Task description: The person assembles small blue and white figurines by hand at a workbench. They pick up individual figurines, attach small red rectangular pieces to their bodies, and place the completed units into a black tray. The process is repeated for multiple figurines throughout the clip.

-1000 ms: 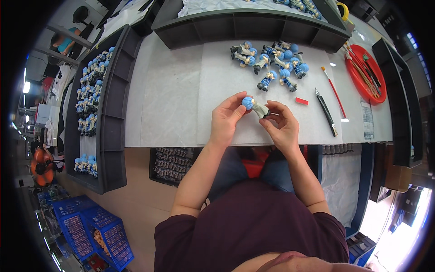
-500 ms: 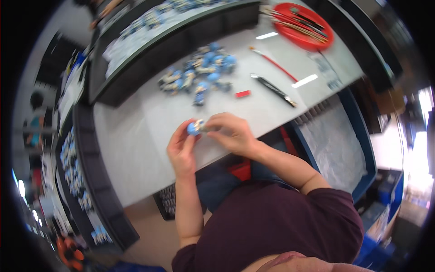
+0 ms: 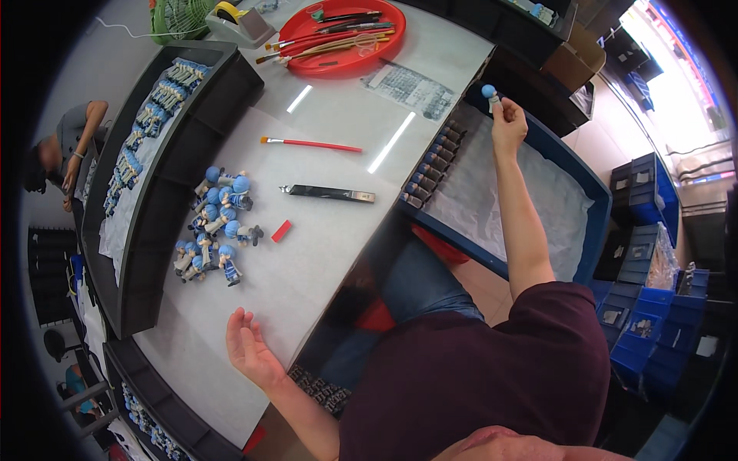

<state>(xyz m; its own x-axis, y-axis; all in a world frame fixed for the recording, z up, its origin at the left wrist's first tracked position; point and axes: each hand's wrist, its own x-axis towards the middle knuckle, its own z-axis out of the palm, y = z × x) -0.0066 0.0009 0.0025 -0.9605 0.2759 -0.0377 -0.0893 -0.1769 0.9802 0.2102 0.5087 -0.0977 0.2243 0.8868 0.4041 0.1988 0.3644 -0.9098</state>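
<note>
Hold the blue-haired figurine (image 3: 490,91) just as pinched now, between the fingers of the right hand (image 3: 509,127), by the far left corner of the blue tray (image 3: 601,215), right of the worktop (image 3: 307,261). If lowering here, best go slowly, clear of the row of small dark pieces (image 3: 436,163) along the tray's left side, and release only once resting on the white sheet (image 3: 573,207), to spare the paint. Leave the left hand (image 3: 256,349) open and empty as shown, above the near part of the worktop, apart from the pile of figurines (image 3: 219,215)

Expect no view of the legs of this 1 figurine, hidden behind the right fingers; cannot tell how high above the tray. Note the far right dark tray (image 3: 530,34), cut off at the top, and the dark parts (image 3: 330,393) below the worktop, partly behind the left forearm. Find the printed sheet (image 3: 411,91) too faint to read
</note>
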